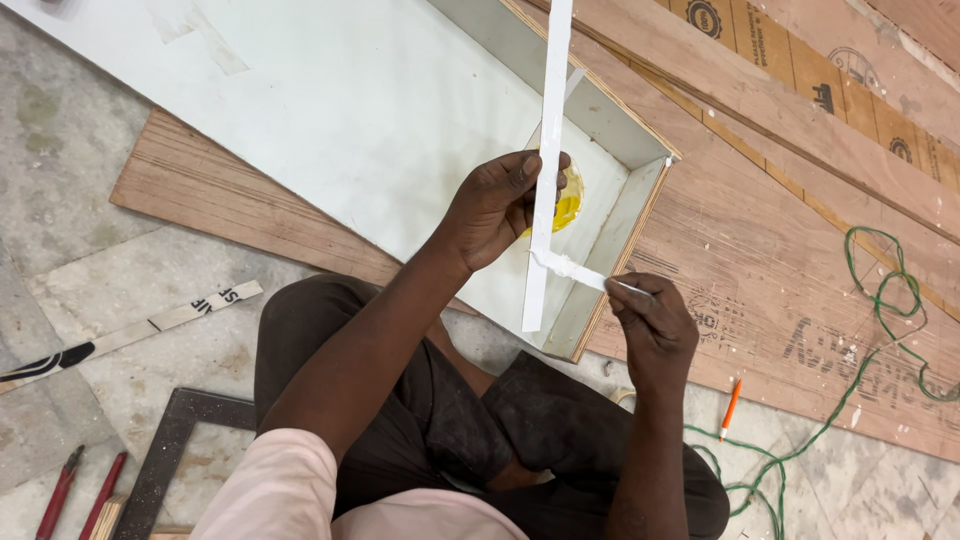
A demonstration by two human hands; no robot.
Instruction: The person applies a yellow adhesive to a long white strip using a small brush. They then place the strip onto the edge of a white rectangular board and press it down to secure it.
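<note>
The left hand (492, 205) is closed around a long, thin white edge-banding strip (547, 150), thumb and fingers pinching it so that it stands nearly upright in front of the person, its lower end hanging free just above the knees and its upper end running out of the top of the view. Held this way, one face of the strip is turned toward the right hand (652, 325), which is pinched shut on a small flat white spreader (585, 274) whose tip touches the strip low down, where a smear of pale glue seems to sit. Behind the left hand's fingers, partly hidden, is a small round yellow container (568, 200), close enough for dipping; whether the hand supports it or it rests below cannot be told. Under both hands lies a shallow white laminated panel with raised plywood edges (400, 110), set on brown plywood sheets (760, 250) on the grey stone floor (70, 160). An orange pencil (731, 408) and a green cord (880, 300) lie to the right, two red-handled tools (80, 490) at lower left.
</note>
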